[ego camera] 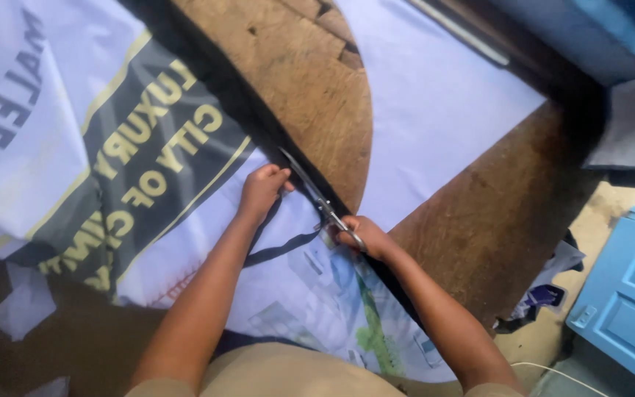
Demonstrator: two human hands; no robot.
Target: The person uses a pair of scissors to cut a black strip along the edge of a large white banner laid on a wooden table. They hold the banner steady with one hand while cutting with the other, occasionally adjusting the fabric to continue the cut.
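The banner [112, 147] under my hands is mostly pale white-lilac, with a dark grey diagonal band that carries yellow letters and thin yellow lines. Near me it shows small printed pictures in light blue and green. Its cut edge is black. My scissors [317, 195] are silver-grey metal. The table [310, 81] is brown, rough wood with cracks. A plain pale lilac sheet [435, 110] lies on it. The door [626, 294] at the right is light blue. My clothes look beige, maybe khaki.
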